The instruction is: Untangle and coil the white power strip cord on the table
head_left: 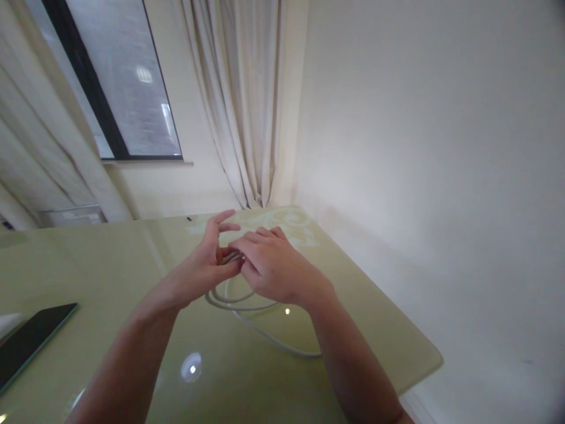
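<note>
A white cable (282, 344) hangs and lies in loose loops under my hands, above the glossy green table (375, 330). My left hand (212, 256) pinches several strands of it between thumb and curled fingers, while two of its other fingers stretch away. Right up against it, my right hand (276, 265) has its thumb and forefinger closed on the same strands. Its other fingers are bent, and the back of the hand hides part of the cable. Where the cable's ends are, I cannot make out.
A dark flat device (33, 338) with a white object (9, 324) beside it lies at the table's left. One small dark piece (189, 219) is near the far edge. A wall (419, 176) borders the right side; curtains (241, 106) hang behind.
</note>
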A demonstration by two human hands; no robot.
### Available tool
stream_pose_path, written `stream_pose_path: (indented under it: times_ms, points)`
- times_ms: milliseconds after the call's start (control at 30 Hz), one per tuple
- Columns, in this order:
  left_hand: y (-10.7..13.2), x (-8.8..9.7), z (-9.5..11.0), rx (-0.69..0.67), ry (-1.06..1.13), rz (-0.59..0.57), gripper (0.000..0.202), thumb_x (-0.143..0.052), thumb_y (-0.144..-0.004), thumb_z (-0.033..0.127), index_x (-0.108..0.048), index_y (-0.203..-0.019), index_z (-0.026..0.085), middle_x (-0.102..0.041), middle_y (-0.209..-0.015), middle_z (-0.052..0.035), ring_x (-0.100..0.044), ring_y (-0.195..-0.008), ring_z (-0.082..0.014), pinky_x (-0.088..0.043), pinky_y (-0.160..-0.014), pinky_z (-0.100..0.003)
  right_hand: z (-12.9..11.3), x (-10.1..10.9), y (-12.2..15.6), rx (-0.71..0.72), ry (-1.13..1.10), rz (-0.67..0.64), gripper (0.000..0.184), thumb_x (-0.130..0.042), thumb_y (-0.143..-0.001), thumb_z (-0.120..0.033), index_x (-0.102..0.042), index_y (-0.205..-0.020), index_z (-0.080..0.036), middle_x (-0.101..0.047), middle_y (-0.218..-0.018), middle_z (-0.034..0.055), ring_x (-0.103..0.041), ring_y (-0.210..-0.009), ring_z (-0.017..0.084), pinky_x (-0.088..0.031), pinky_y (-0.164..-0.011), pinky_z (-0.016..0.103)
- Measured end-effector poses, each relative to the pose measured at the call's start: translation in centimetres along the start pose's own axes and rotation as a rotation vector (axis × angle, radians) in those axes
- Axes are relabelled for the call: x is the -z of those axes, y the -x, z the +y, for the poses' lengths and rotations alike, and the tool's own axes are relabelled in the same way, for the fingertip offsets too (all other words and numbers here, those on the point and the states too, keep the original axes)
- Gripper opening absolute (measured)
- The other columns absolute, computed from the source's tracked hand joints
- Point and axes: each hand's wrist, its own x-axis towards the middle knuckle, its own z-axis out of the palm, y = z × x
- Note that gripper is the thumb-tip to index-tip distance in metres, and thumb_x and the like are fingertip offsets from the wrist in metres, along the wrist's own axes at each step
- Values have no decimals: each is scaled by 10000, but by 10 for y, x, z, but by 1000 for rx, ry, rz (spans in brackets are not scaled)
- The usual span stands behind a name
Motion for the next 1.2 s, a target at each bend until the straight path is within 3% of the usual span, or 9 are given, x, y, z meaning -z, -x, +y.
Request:
stream_pose_path:
  times_ms: [133,267,433,567,733,900,1000,1100,1200]
  points:
    - [5,0,9,16,17,-92,759,-795,-813,303,-469,-1498,292,-707,-1035,-56,-651,-667,-153,-500,-553,-246,2,1,6,29,35,-8,110,-591,-987,-168,-672,-1055,-199,-710,-1148,87,-594,-1093,259,-402,-933,421]
    - [4,-2,12,34,-63,-94,692,-776,-869,399,-504,-1484,233,-609,-679,31,-579,-570,-158,-429,-510,-234,15,-2,6,18,130,8,179,-535,-1022,-84,-675,-1032,-195,-709,-1144,85,-591,-1095,252,-415,-930,401]
    - [-12,-14,-12,-72,-140,-26,360,-742,-900,532,-715,-971,180,-615,-676,-4,-577,-621,-155,-462,-587,-257,43,5,2,-121,52,238,228,-506,-1056,-123,-699,-1147,-204,-720,-1115,102,-583,-1088,269,-439,-937,407]
    - [-26,-38,-48,-183,154,121,582,-612,-940,693,-500,-642,206,-509,-651,8,-555,-683,-148,-539,-772,-299,71,3,-1,-267,-102,536,220,-491,-1074,-170,-693,-1142,-220,-723,-1099,93,-594,-1028,254,-449,-953,394]
    - [-31,-35,-60,-141,102,302,518,-537,-1000,652,-436,-709,235,-360,-597,60,-324,-505,-112,-345,-481,-244,82,-17,-2,-383,-25,324,86,-599,-1021,-173,-659,-962,-191,-720,-1091,103,-587,-1105,273,-425,-958,419]
    - [-24,-2,-37,-112,-257,293,512,-529,-1013,624,-445,-700,228,-402,-550,47,-330,-484,-114,-238,-448,-254,63,-31,-12,-231,-671,158,93,-567,-1055,-303,-601,-1026,-221,-648,-767,-36,-603,-708,142,-444,-698,266]
    - [-22,3,-29,-95,-122,231,480,-599,-991,601,-507,-732,208,-390,-549,60,-310,-484,-100,-223,-447,-235,55,-38,-21,-236,-941,213,279,-629,-1013,-489,-658,-970,-215,-492,-619,-77,-447,-536,98,-344,-534,228]
    - [-25,-7,-32,-76,231,218,433,-752,-906,567,-574,-789,190,-346,-549,89,-288,-475,-80,-279,-458,-208,56,-45,-30,-356,-1244,421,413,-682,-938,-615,-674,-932,-202,-345,-554,-112,-267,-446,69,-205,-429,221]
    - [-30,-27,-40,-74,540,215,472,-865,-793,580,-630,-838,173,-452,-612,68,-480,-568,-89,-499,-643,-223,61,-48,-37,-527,-1535,791,427,-744,-886,-614,-631,-914,-203,-261,-554,-140,-160,-425,50,-123,-390,205]
